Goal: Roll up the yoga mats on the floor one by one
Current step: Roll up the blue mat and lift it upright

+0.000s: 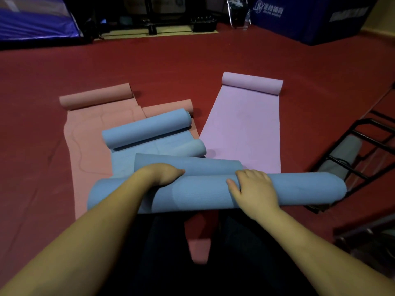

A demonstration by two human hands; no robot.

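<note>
A thick blue mat roll (295,192) lies crosswise right in front of me. My left hand (162,174) curls over its far top edge left of centre, fingers hidden behind the roll. My right hand (252,189) grips the roll's top right of centre, thumb pointing left. Beyond it lie a second blue mat (147,129) with both ends curled, two salmon mats (85,133) partly rolled at their far ends, and a lilac mat (241,129) flat with its far end rolled.
A black metal rack (363,150) with a grey roll in it stands at the right. The floor (171,65) is dark red. Blue padded blocks (310,20) and dark equipment line the far wall.
</note>
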